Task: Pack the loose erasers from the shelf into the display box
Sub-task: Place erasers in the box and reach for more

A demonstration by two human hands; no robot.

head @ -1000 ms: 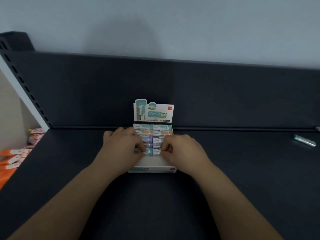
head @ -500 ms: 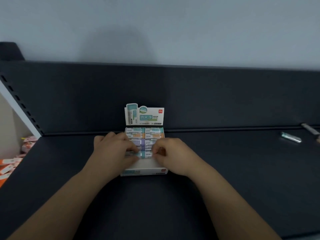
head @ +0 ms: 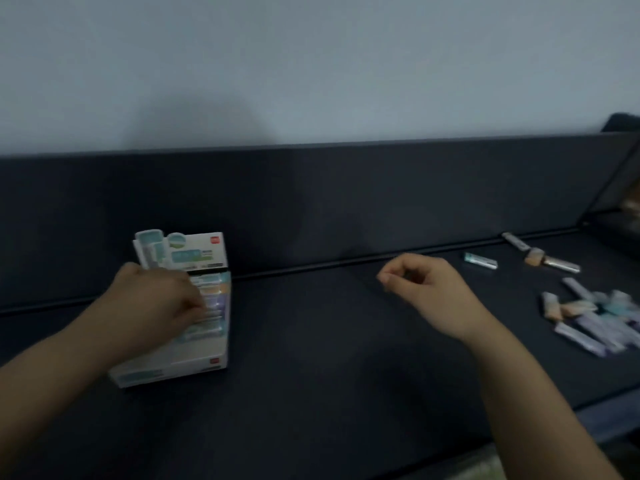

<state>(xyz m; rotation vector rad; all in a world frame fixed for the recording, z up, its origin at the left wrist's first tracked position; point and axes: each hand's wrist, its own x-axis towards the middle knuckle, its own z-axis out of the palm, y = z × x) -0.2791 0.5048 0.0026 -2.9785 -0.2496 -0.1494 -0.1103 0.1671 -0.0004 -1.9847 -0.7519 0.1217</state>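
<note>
The white display box (head: 194, 362) stands at the left of the dark shelf, its printed header card (head: 194, 252) upright at the back. Rows of teal, orange and purple erasers (head: 216, 296) fill its rear part. My left hand (head: 156, 299) rests on the erasers inside the box, fingertips pressing them. My right hand (head: 426, 289) hovers over bare shelf in the middle, fingers curled loosely, nothing in it. A pile of loose erasers (head: 595, 317) lies at the far right. A single teal eraser (head: 480, 261) lies apart, nearer the back.
The dark shelf (head: 329, 341) has a tall back panel (head: 346, 202) and a front edge at lower right. Two more loose erasers (head: 540, 256) lie near the back right corner. A shelf upright slants at the far right.
The view has swung right, bringing the eraser pile into sight. My right hand has left the box and moved right over the shelf. My left hand stays on the box.
</note>
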